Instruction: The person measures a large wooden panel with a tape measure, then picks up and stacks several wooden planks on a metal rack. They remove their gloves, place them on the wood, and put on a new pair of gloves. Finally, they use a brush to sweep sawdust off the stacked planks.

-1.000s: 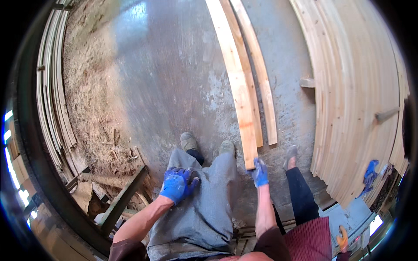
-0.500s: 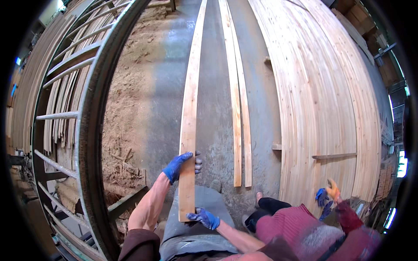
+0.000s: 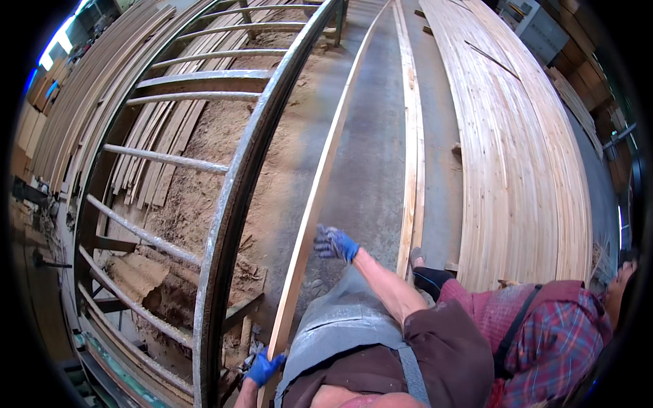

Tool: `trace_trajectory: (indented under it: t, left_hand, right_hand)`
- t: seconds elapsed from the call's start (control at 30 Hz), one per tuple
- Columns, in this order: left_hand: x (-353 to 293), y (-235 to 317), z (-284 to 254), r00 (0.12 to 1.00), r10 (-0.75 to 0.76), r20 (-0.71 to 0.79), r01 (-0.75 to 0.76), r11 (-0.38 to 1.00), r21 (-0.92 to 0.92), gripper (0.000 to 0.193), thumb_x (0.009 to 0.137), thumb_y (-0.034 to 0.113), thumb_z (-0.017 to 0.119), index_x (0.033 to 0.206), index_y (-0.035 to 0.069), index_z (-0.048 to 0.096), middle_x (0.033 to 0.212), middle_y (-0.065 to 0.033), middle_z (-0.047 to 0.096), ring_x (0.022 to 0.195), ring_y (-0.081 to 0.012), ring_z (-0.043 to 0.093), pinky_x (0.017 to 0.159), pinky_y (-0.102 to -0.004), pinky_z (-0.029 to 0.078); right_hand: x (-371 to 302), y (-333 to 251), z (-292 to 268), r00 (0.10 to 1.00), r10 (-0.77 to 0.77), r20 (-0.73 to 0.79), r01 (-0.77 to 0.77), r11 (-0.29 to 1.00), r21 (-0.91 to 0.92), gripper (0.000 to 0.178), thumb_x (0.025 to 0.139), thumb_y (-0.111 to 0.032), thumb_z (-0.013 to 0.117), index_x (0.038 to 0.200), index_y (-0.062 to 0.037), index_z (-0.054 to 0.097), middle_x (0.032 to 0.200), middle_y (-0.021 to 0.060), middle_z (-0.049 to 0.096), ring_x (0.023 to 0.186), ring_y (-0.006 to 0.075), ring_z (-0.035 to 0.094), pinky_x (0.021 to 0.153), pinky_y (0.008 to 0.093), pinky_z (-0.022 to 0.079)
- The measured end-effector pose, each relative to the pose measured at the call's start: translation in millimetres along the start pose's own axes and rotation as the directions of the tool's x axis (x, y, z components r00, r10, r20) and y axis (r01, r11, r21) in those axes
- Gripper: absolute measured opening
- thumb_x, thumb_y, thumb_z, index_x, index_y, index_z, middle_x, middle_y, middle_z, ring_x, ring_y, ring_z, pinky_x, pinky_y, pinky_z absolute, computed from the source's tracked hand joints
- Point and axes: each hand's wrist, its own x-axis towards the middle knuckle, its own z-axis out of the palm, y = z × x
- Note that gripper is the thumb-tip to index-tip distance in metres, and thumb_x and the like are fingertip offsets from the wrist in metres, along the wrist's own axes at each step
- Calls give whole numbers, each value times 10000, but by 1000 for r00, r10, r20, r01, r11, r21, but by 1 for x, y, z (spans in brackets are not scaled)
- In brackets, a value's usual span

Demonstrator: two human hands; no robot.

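Left grip (image 3: 264,368) clamped on long board (image 3: 313,204) near its close end; board runs forward from it. Right grip (image 3: 336,245) just beside board, fingers apart, contact unclear. One-ended hold could let board twist, knocking roller frame (image 3: 235,197) leftward of grip.

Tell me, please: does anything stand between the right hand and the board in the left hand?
Nothing visible stands between them. The right hand is open just beside the board, on its right side; I cannot tell if they touch. The left hand holds the near end.
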Motion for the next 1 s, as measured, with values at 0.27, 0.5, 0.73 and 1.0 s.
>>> trace_trajectory:
  t: [0.27, 0.5, 0.73, 1.0]
  left_hand:
    - [-59, 2, -4, 976, -207, -65, 208, 978, 4, 445, 826, 349, 753, 1081, 1, 646, 847, -143, 684, 765, -177, 627, 686, -386, 512]
    - [-21, 95, -84, 825, -459, 329, 525, 839, -147, 536, 795, 283, 807, 1230, 33, 620, 1055, -45, 683, 924, -133, 629, 821, -323, 519]
    - [101, 207, -138, 927, -288, 241, 362, 853, -375, 494, 896, 298, 695, 1280, 10, 579, 1065, -13, 629, 928, -109, 574, 809, -251, 475]
    - [362, 356, -128, 953, 159, 258, -83, 956, -282, 481, 938, 380, 613, 1249, 14, 586, 1120, -56, 636, 1007, -151, 593, 930, -307, 463]
  right_hand:
    - [116, -94, -1, 857, -298, -420, 219, 949, -227, 593, 804, -498, 745, 1088, 3, 601, 887, 94, 641, 737, 212, 641, 623, 415, 569]
    - [101, -117, 5, 936, -193, -296, 218, 974, 53, 474, 815, -345, 781, 1043, 47, 644, 924, 133, 684, 686, 219, 627, 614, 384, 507]
    - [148, -99, -30, 940, -247, -234, 167, 934, -315, 359, 857, -226, 745, 1082, 36, 648, 1016, 85, 690, 889, 178, 649, 785, 325, 524]
    - [95, -206, 52, 988, 130, 79, -124, 989, -80, 399, 890, -365, 703, 1098, -29, 647, 942, 63, 680, 755, 164, 655, 663, 316, 565]
